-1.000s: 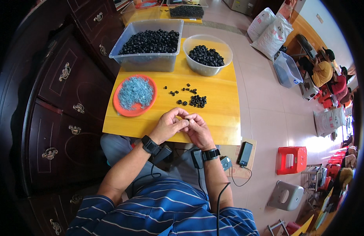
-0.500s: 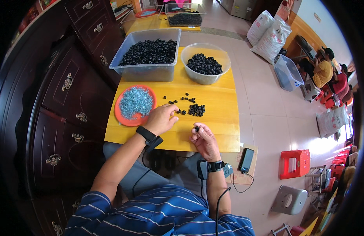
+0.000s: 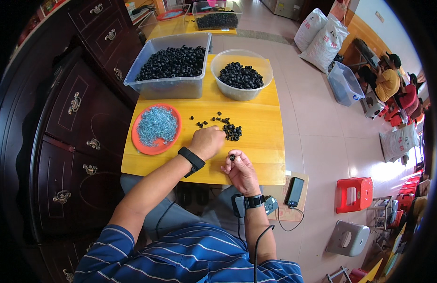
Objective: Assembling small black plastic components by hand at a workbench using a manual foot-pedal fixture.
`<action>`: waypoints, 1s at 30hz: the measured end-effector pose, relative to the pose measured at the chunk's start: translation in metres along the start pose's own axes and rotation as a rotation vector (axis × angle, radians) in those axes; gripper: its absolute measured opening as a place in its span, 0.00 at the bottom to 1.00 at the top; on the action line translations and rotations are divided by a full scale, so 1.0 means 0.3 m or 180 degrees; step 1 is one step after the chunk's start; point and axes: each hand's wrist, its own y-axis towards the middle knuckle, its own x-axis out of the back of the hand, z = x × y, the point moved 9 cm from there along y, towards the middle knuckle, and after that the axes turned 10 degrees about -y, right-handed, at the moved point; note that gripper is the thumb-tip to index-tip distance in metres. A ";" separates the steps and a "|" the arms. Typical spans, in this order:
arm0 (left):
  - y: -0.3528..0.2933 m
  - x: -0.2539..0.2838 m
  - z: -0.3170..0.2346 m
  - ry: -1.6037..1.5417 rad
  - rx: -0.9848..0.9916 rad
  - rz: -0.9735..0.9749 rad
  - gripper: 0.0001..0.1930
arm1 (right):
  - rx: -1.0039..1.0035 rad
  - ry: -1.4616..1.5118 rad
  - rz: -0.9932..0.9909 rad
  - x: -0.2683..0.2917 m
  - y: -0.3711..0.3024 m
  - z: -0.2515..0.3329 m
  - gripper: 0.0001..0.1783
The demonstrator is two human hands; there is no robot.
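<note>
black ring [image 3: 232, 158] pinched by the right hand [image 3: 244, 173]; left hand [image 3: 208, 142] curled, its grip hidden from view, with heaped black pieces [image 3: 234, 133] at its two o'clock on the yellow tabletop [image 3: 261, 113].

Cannot see most fingers of the left hand [image 3: 207, 143], tell their grip, make out detail on the black piece [image 3: 232, 157] in the right hand [image 3: 245, 176], or follow the striped shirt [image 3: 195, 254] past the lower edge.
</note>
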 end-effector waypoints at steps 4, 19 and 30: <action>-0.006 -0.001 -0.002 0.0025 -0.0082 -0.0050 0.05 | 0.0033 -0.0009 0.0048 0.000 0.000 0.000 0.14; -0.198 0.147 -0.023 -0.2360 0.0349 -0.0440 0.03 | -0.0048 -0.0223 0.0037 -0.028 -0.002 -0.013 0.11; -0.346 0.188 -0.033 -0.2937 0.0358 -0.0851 0.04 | -0.0133 -0.0581 0.0130 -0.103 -0.007 -0.095 0.12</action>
